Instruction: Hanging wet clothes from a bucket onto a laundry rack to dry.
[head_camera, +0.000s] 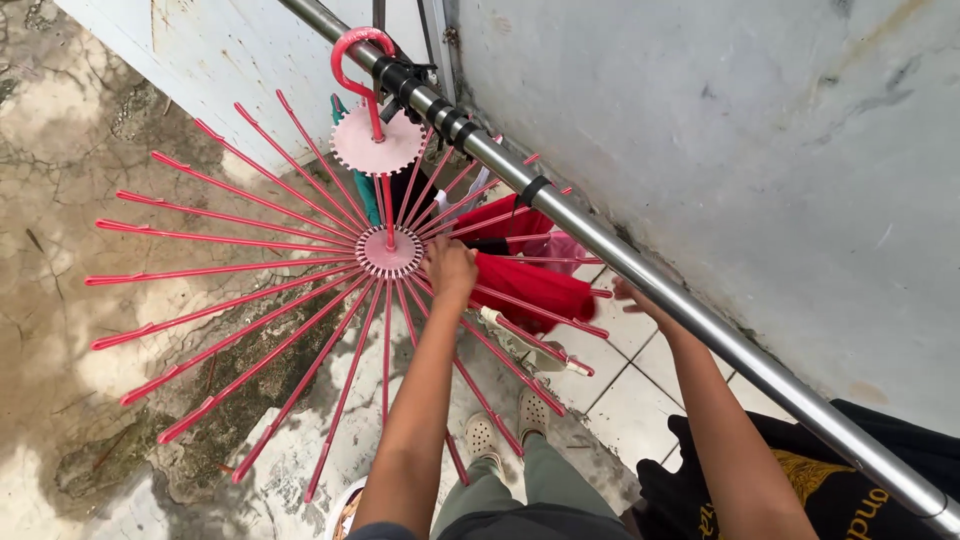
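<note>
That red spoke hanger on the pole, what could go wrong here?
The red spoke hanger hangs by one hook on the sloping metal pole, so it might slide or tip. The left hand presses near its hub; thin spokes could bend. The red garment might drop onto the wet ground.

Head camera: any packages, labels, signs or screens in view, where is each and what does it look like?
No packages, signs or screens.
Printed garment: black cloth draped over the metal pole at lower right, with a gold-yellow graphic and lettering, partly hidden by the right forearm.
</note>
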